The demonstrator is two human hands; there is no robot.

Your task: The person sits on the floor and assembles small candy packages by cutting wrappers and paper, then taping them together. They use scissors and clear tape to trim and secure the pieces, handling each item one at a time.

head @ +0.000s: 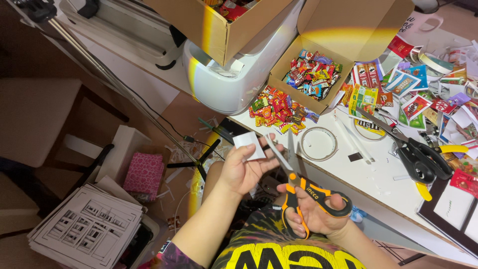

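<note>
My left hand (pixel 245 172) pinches a small white square of paper (pixel 250 145) between thumb and fingers, just in front of the white table's edge. My right hand (pixel 314 213) grips orange-and-black scissors (pixel 303 187) by the handles. Their blades are apart and point up toward the paper piece, the tips close beside it. Both hands hover over my lap, below the table (pixel 378 179).
A cardboard box of wrapped candies (pixel 312 74) stands on the table with loose candies (pixel 279 108) before it. A tape roll (pixel 318 143), black scissors (pixel 416 157), cut wrappers and a white machine (pixel 234 74) lie around. Printed sheets (pixel 87 229) and a pink box (pixel 144 173) sit on the floor.
</note>
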